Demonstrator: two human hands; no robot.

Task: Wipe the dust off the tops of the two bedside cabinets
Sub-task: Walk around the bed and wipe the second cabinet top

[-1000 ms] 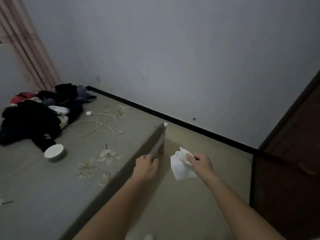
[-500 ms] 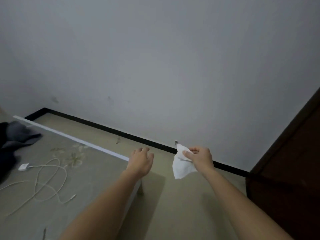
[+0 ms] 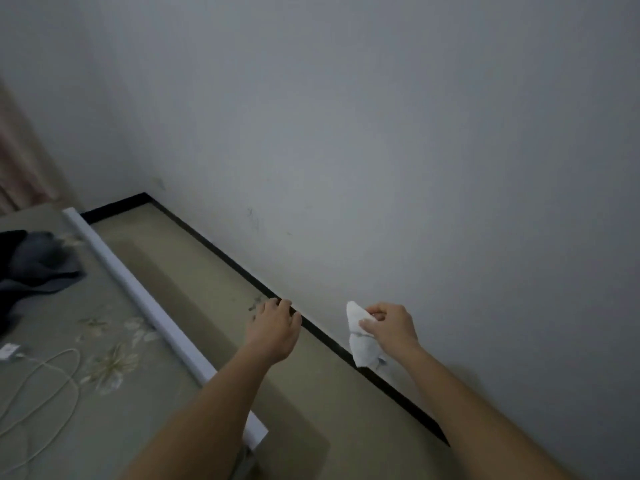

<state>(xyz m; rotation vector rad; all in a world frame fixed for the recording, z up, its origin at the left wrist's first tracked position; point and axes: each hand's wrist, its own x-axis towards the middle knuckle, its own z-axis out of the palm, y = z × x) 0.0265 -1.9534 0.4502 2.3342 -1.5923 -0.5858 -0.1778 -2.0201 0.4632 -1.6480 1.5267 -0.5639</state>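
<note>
My right hand (image 3: 389, 325) pinches a crumpled white cloth (image 3: 360, 337), which hangs down in front of the black skirting at the foot of the grey wall. My left hand (image 3: 275, 325) is stretched out over the strip of floor between the bed and the wall, palm down, fingers loosely curled, holding nothing. No bedside cabinet is in view.
A bed (image 3: 69, 341) with a flowered sheet and a white edge (image 3: 152, 310) fills the lower left. On it lie a white charging cable (image 3: 41, 393) and dark clothes (image 3: 31, 265). A pink curtain (image 3: 20, 161) hangs at far left. Olive floor (image 3: 214, 282) runs along the wall.
The view has swung left along the wall; the dark door at the right has left the frame. Both hands moved forward, the right still holding the cloth.
</note>
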